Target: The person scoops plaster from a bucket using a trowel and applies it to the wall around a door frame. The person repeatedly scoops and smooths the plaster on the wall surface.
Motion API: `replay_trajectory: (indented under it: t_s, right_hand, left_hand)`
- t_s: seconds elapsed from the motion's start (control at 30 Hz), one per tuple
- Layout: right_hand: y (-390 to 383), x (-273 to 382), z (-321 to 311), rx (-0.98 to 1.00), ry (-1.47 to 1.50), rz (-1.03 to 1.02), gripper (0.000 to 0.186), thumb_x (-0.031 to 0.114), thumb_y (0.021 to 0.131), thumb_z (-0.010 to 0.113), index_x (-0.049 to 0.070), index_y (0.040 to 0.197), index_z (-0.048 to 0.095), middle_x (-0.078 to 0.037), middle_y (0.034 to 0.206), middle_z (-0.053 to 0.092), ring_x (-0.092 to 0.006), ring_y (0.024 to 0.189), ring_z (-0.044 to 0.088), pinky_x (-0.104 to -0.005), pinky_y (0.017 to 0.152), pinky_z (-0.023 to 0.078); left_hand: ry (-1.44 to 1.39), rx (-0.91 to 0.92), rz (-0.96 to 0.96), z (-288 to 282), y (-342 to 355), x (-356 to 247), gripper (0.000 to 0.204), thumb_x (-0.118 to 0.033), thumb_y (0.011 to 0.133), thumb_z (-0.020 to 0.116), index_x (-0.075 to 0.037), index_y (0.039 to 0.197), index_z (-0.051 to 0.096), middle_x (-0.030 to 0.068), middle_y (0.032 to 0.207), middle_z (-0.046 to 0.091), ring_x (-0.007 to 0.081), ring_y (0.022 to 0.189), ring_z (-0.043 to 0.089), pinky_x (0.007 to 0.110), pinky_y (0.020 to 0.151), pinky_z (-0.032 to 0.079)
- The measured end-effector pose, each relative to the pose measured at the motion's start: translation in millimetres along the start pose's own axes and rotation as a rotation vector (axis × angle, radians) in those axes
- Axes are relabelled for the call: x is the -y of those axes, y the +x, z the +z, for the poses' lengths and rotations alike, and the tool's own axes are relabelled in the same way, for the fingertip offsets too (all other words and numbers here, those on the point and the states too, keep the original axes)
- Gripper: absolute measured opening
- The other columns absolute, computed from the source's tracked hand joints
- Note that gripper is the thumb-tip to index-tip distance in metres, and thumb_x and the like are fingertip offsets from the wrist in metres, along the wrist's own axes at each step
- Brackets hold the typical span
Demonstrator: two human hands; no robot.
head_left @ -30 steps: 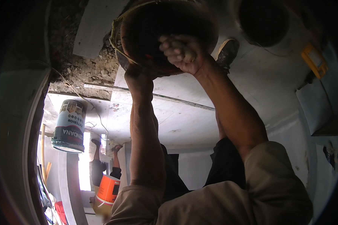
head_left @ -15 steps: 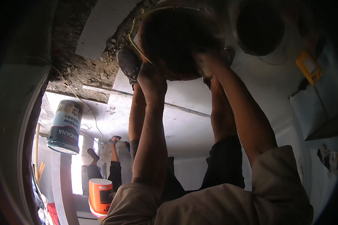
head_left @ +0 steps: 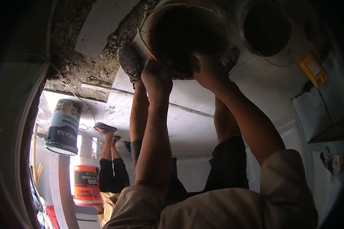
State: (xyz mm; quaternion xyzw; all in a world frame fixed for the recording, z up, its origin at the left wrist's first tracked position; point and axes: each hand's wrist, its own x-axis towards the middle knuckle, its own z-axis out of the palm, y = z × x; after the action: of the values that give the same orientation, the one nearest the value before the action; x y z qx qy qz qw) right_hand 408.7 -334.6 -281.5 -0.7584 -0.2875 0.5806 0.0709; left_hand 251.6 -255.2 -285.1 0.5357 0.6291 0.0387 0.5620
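At left, a paint can (head_left: 63, 128) stands on the floor (head_left: 120, 116). The left hand (head_left: 156, 78) appears closed on the near-left edge of the dark bucket (head_left: 179, 36), beside its yellowish handle (head_left: 138, 32). The bucket sits between the person's shoes (head_left: 130, 63). The right hand (head_left: 210, 70) is bent at the near-right edge, fingertips hidden; whether its grip holds anything cannot be told. Further right lies a second bucket (head_left: 265, 34). Step in hand, as judged: two-handed handling of the bucket; the next move calls for steadying its rim.
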Motion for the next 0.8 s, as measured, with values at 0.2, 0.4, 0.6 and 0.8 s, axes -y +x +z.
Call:
replay_trajectory:
  t_s: [0.2, 0.4, 0.6, 0.8]
  right_hand:
    - [32.9, -82.8, -5.5, -0.092, -0.004, -0.021, 0.035, 0.015, 0.088, 0.067, 0.009, 0.122, 0.068, -0.015, 0.112, 0.072, -0.0336, 0.099, 0.07, -0.0414, 0.091, 0.056]
    - [13.7, -45.5, -35.6, -0.437, -0.455, -0.25, 0.053, 0.013, 0.084, 0.067, 0.017, 0.136, 0.058, -0.009, 0.125, 0.064, -0.0348, 0.1, 0.069, -0.0441, 0.081, 0.06]
    - [17.1, -84.2, 6.2, -0.465, -0.265, -0.26, 0.07, 0.012, 0.085, 0.068, 0.014, 0.15, 0.04, -0.024, 0.14, 0.049, -0.0421, 0.12, 0.058, -0.048, 0.091, 0.056]
    - [6.3, -64.8, 33.5, -0.049, -0.133, -0.259, 0.041, 0.014, 0.092, 0.064, -0.001, 0.129, 0.053, -0.021, 0.118, 0.061, -0.0325, 0.097, 0.065, -0.0438, 0.082, 0.054]
  left_hand:
    - [0.091, -0.01, 0.009, 4.8, 3.2, -7.7, 0.021, -0.014, 0.091, 0.069, 0.004, 0.1, 0.066, 0.0136, 0.081, 0.07, 0.0178, 0.075, 0.068, 0.031, 0.07, 0.052]
    - [-0.03, 0.002, -0.012, 13.1, -7.1, -0.9, 0.018, -0.007, 0.088, 0.069, 0.004, 0.102, 0.067, 0.0154, 0.092, 0.072, 0.0203, 0.086, 0.07, 0.031, 0.079, 0.052]
    - [0.011, 0.051, 0.227, 20.6, -5.0, 9.2, 0.018, -0.007, 0.09, 0.069, 0.002, 0.105, 0.067, 0.0109, 0.095, 0.073, 0.0171, 0.09, 0.069, 0.03, 0.08, 0.053]
    - [-0.115, 0.096, 0.024, 20.5, -5.0, 8.4, 0.015, -0.005, 0.088, 0.07, 0.002, 0.101, 0.066, 0.0143, 0.093, 0.072, 0.0221, 0.088, 0.07, 0.033, 0.079, 0.053]
